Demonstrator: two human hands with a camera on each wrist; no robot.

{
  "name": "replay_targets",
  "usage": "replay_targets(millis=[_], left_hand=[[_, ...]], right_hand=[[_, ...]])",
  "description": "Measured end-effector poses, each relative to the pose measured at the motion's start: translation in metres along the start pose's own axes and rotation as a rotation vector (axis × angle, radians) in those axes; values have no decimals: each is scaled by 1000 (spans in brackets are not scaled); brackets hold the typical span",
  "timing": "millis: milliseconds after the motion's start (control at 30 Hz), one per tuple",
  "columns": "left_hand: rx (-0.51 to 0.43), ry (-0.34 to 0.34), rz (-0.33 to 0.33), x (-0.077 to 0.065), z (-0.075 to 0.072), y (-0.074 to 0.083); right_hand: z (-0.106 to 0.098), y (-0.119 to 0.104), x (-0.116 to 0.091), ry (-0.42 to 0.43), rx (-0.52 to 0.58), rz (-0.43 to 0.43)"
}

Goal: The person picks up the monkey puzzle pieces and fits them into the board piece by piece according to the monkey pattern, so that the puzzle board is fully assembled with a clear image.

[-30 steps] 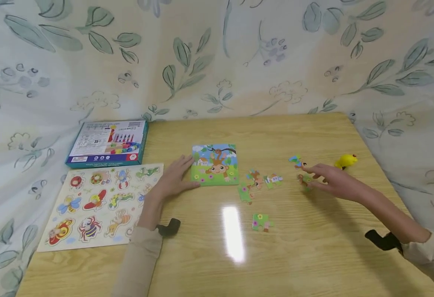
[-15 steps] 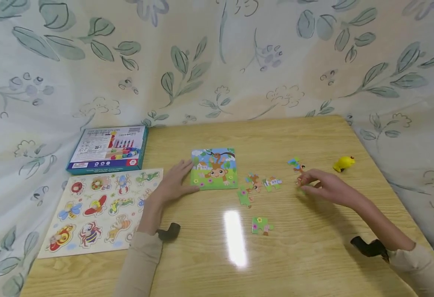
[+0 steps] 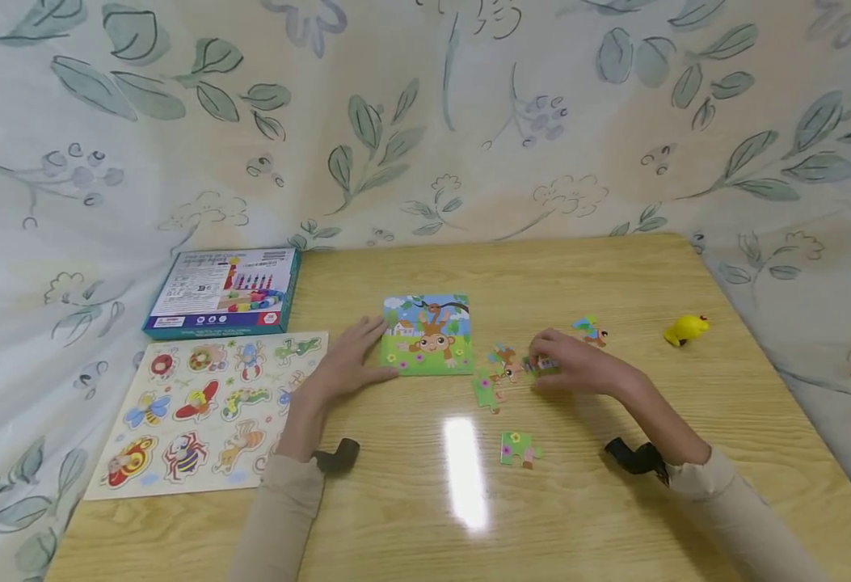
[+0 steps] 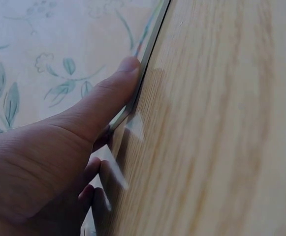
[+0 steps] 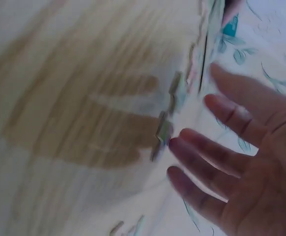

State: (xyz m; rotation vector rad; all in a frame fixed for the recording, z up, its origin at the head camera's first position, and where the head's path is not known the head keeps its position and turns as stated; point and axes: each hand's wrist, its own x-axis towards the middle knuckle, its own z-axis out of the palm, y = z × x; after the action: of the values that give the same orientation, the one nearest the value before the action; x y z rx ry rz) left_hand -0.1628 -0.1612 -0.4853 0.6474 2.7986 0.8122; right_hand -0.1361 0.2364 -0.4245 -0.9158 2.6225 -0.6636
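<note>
Insect board [image 3: 268,412], with teal-edged box [image 3: 221,291] lying beyond it. My left hand [image 3: 345,360]: fingers loosely extended, thumb spread from them, thumb tip touching near left corner of monkey picture square [image 3: 427,335] — flat on table [image 3: 389,501]. Cluster of monkey pieces [image 3: 498,377]. Flower piece [image 3: 516,449], nearer me. House piece [image 3: 547,364], partly covered by my right hand [image 3: 588,365] — fingers apart, slightly bent; contact, cannot tell. Blue-green piece [image 3: 587,327], just beyond hand. Yellow toy [image 3: 687,329].
</note>
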Motion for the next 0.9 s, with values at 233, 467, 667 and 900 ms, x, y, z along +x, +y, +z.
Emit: replay_targets(millis=[233,467,667,900], left_hand=[[7,-21,-36,-1,2,2],[44,-7,-51,-2,-5,7],[102,-8,-51,8,-10,12],[172,10,-33,14,-11,14]], right_hand=[[9,5,-2,102,-242,-200],[11,10,-3,114,-305,-224],[7,16,-1,112,-330,-222],[-8,14,9,98,-397,-159]])
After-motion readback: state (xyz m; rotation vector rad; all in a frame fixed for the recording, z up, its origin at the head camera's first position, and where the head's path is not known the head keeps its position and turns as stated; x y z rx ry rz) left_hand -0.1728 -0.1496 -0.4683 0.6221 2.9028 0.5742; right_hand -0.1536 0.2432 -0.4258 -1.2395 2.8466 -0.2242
